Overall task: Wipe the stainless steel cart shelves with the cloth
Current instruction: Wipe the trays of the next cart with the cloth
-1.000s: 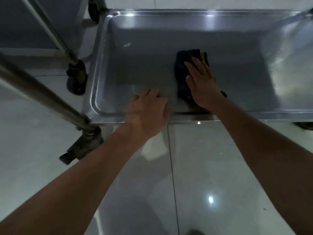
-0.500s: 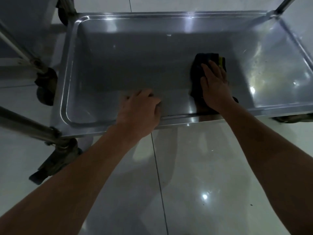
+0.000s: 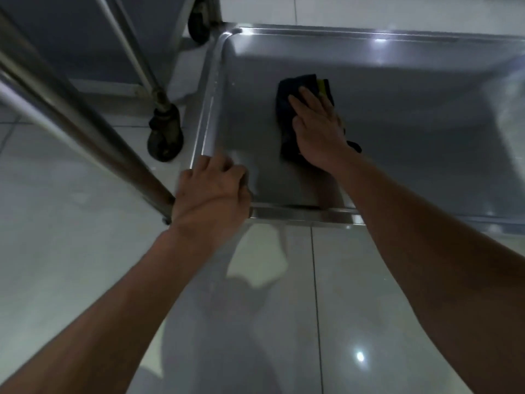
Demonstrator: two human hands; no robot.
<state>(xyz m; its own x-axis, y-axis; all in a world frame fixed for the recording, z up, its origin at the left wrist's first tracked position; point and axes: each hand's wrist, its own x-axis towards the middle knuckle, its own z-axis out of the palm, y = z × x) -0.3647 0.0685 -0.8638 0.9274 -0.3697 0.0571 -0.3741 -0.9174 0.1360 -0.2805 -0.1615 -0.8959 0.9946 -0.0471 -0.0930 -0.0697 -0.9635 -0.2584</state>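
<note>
The stainless steel cart's low shelf (image 3: 412, 143) is a shallow tray with a raised rim, seen from above. A dark cloth (image 3: 287, 109) with a yellow strip lies on the shelf's left half. My right hand (image 3: 318, 129) presses flat on the cloth, fingers pointing away from me and covering most of it. At the shelf's near left corner, my left hand (image 3: 211, 194) curls over the rim beside the cart's upright post (image 3: 85, 129).
A black caster wheel (image 3: 164, 137) stands on the floor left of the shelf, under a second thin post (image 3: 133, 52). Another wheel (image 3: 199, 24) sits at the far left corner. Glossy pale floor tiles (image 3: 369, 308) lie in front.
My right hand has slid the cloth leftward along the shelf. My left hand has shifted along the front rim to the near left corner. The view has swung left.
</note>
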